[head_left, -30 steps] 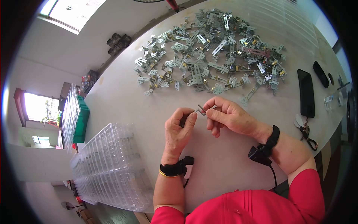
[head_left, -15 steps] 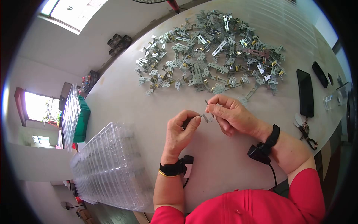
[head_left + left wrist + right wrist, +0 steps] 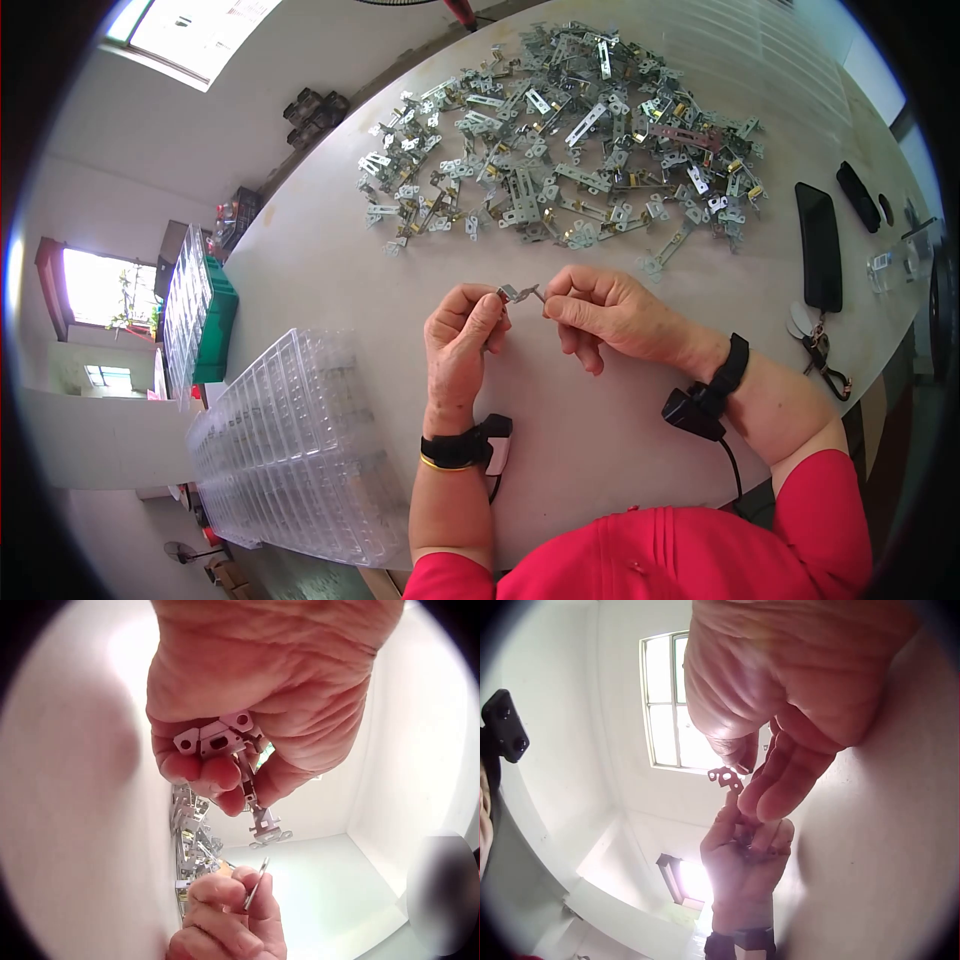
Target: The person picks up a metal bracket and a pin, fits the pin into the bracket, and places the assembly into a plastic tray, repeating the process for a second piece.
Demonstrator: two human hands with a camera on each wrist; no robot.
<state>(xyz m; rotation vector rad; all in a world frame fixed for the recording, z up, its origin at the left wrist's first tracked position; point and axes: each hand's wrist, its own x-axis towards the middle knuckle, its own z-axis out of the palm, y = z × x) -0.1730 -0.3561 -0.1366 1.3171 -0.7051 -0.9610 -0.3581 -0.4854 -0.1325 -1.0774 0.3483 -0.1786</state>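
Note:
Between thumb and forefinger, my left hand (image 3: 460, 335) pinches a small metal bracket (image 3: 520, 293) whose flat, holed end points toward the right hand. In the left wrist view, a second holed metal plate (image 3: 217, 742) shows under this hand's curled fingers, against the palm. My right hand (image 3: 625, 315) pinches a thin metal strip (image 3: 257, 885) between thumb and fingertips, its tip close to the bracket's free end. Both hands are over the near part of the table, in front of a wide heap of similar metal brackets (image 3: 525, 195).
Stacked clear plastic trays (image 3: 300, 440) stand on the left, with a green crate (image 3: 218, 320) behind them. On the right lie a black phone (image 3: 820, 250), keys (image 3: 815, 345) and a dark case (image 3: 858, 198). Clear plastic sheets (image 3: 760, 50) cover the far right of the table (image 3: 300, 270).
My left hand has moved a little left with the bracket, which has turned to lie more level. The right hand has shifted slightly left, and its strip has tilted from its steeper angle.

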